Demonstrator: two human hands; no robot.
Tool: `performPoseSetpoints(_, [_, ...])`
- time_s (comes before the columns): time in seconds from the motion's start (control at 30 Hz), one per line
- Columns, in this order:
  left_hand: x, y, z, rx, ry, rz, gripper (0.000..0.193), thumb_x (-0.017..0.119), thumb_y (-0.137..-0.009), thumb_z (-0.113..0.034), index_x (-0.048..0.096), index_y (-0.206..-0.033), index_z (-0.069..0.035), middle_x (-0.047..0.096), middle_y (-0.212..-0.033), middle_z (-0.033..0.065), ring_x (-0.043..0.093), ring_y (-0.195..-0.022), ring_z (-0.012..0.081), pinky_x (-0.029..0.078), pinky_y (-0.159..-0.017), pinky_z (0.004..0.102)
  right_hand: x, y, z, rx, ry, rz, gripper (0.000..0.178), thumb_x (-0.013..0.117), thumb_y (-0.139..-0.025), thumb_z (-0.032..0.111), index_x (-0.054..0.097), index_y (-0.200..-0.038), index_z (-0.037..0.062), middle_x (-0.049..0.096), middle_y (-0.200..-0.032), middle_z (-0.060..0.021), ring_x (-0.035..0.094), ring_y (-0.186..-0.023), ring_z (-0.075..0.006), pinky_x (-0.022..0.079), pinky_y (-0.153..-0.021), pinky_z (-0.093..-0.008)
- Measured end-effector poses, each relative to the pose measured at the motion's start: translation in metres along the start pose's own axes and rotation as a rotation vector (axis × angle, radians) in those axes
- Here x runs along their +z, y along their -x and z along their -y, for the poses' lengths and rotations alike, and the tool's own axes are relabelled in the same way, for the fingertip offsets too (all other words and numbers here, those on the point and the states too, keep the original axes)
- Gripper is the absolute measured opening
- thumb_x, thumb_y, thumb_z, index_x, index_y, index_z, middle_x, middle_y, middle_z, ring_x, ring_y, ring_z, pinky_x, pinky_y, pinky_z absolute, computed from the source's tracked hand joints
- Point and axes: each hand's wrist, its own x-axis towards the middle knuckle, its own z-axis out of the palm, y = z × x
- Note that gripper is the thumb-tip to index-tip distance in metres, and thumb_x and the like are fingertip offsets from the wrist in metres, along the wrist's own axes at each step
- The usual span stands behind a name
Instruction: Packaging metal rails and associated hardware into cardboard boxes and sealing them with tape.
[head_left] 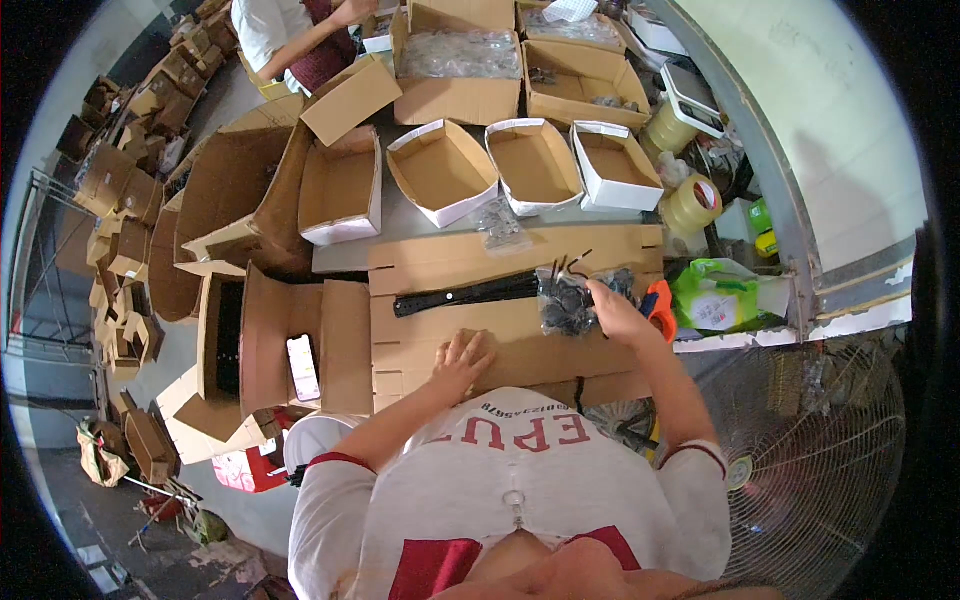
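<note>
A flattened cardboard sheet (520, 350) lies in front of me. My left hand (463, 365) rests on it, palm down with the fingers spread, holding nothing. Farther off on the sheet lies a bundle of long, thin black strips (465, 295), with a small white spot on it. At its right end is a clear plastic bag (565, 305) of small dark parts. My right hand (615, 312) is closed at the bag's right side, its fingertips on the plastic. Thin, bent dark pieces (570, 265) stick up beside the bag's top; what they belong to is unclear.
Several white-sided cardboard trays (440, 170) stand beyond the sheet. Left are open cartons (240, 190) and a phone (302, 368) on a carton flap. An orange-handled tool (658, 310), tape rolls (692, 205) and a large fan (800, 460) are right. Another person (290, 40) works far left.
</note>
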Motion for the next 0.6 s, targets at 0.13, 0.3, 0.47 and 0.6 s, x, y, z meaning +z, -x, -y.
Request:
performPoseSetpoints(0.13, [-0.007,-0.011,0.003,0.003,-0.002,-0.014,0.084,0.076,-0.070,-0.032,0.033,-0.142,-0.026,0.017,-0.150,0.0177,0.023,-0.133,0.0484,0.035,-0.099,0.0606,-0.011,-0.013,-0.020,-0.014,0.224,0.264,0.039,0.038,-0.089,0.007,0.040,-0.128,0.0062,0.061,-0.104,-0.0230,0.060,-0.094,-0.0376,0.047,-0.078,-0.0471])
performPoseSetpoints(0.3, [-0.048,-0.016,-0.012,-0.034,0.024,0.224,0.098,0.082,-0.061,-0.027,0.030,-0.143,-0.023,0.019,-0.149,0.0201,0.024,-0.133,0.0496,0.037,-0.099,0.0587,-0.016,-0.018,-0.020,-0.099,0.261,0.201,0.036,0.042,-0.088,0.008,0.049,-0.123,0.0097,0.059,-0.111,-0.0127,0.054,-0.108,-0.0302,0.041,-0.090,-0.0448])
performPoseSetpoints(0.47, [-0.022,-0.030,0.017,0.175,0.154,0.241,0.103,0.082,-0.056,-0.027,0.029,-0.142,-0.014,0.032,-0.141,0.0258,0.034,-0.128,0.0451,0.046,-0.091,0.0555,-0.015,-0.012,-0.030,-0.086,0.220,0.187,0.031,0.046,-0.086,0.008,0.059,-0.114,0.0079,0.053,-0.112,-0.0117,0.048,-0.114,-0.0334,0.041,-0.093,-0.0436])
performPoseSetpoints(0.6, [-0.084,-0.045,0.031,0.167,0.411,0.460,0.087,0.070,-0.058,-0.018,0.039,-0.138,-0.009,0.050,-0.123,0.0256,0.057,-0.096,0.0425,0.049,-0.083,0.0447,-0.019,-0.015,-0.024,-0.048,0.101,0.181,0.034,0.050,-0.082,0.002,0.058,-0.116,0.0050,0.051,-0.114,-0.0153,0.046,-0.115,-0.0361,0.040,-0.096,-0.0432])
